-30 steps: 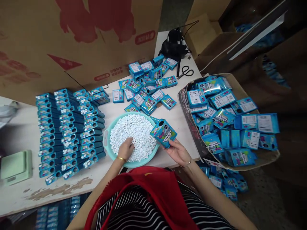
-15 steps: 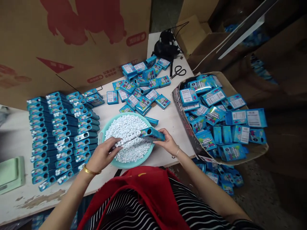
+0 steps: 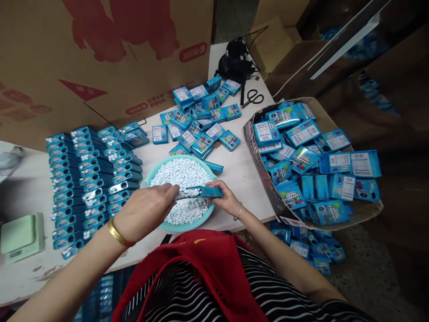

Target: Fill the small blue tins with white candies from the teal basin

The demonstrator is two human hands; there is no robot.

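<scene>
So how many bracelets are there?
2 in view: a gold bracelet worn just below the left hand, and a thin bracelet just below the right hand, which holds a blue box.

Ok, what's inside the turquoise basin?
Small white pellets lie in the turquoise basin. The left hand and the blue box in the right hand hide some of them; whatever lies below the top layer cannot be seen.

left hand (image 3: 147, 206): back facing up | right hand (image 3: 228, 199): gripping
</scene>
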